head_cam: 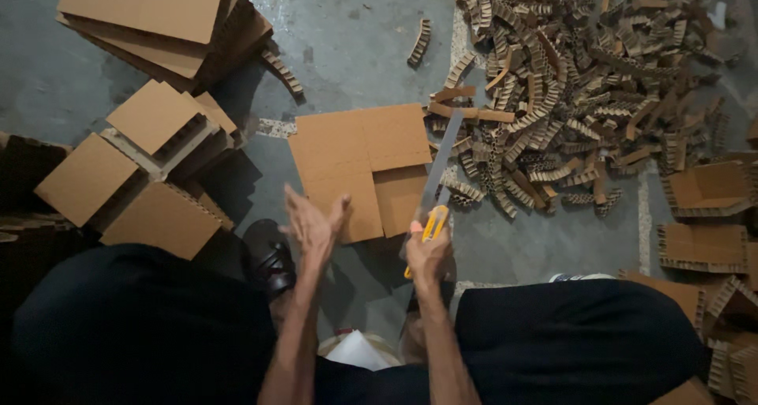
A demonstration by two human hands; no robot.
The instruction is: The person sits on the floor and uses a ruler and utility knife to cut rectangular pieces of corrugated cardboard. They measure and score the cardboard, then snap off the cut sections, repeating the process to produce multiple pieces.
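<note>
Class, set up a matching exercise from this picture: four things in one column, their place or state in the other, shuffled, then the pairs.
1. left hand
2. right hand
3. flat cardboard sheets
4. pile of corrugated strips

a. heaped on the floor, upper right
b. open, fingers spread, holding nothing
c. lying on the floor ahead of the hands
d. gripping a yellow-handled long-bladed knife

Pairs: 1-b, 2-d, 3-c, 4-a

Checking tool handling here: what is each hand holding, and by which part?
The right hand grips a long-bladed knife by its yellow handle. The left hand is open, holding nothing.
</note>
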